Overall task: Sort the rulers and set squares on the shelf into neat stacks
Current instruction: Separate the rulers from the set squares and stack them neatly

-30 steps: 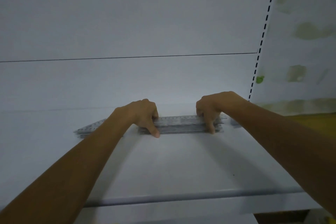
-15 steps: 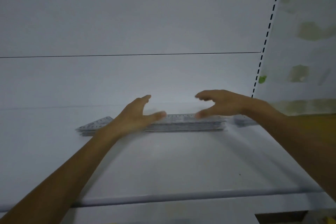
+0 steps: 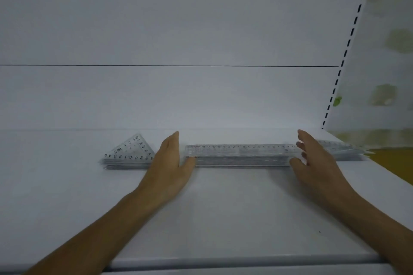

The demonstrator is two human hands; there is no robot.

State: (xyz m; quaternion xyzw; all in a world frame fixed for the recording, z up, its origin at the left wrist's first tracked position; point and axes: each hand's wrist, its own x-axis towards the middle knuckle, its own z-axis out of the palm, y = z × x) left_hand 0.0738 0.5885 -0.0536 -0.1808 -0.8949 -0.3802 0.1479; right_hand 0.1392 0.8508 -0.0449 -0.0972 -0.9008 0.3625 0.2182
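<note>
Bracketing ruler stack (image 3: 241,156) ends, hands (image 3: 170,164) (image 3: 316,164) edge-on

Ruler stack (image 3: 241,155) lies flat on the shelf (image 3: 223,212), lengthwise left-to-right, bracketed by the hands: left hand (image 3: 169,163) at its left end, right hand (image 3: 312,161) at its right end. Just outboard of the left hand is the set-square stack (image 3: 129,154), flat on the shelf, near the rulers but apart. Outboard of the right hand, partly hidden behind it, sits a third stack (image 3: 348,152) that reaches the shelf's right edge; can't tell its type. All three sit in one row close to the back panel (image 3: 178,96), which rises behind the hands. Slotted upright (image 3: 348,44) stands behind and right of the right hand.
</note>
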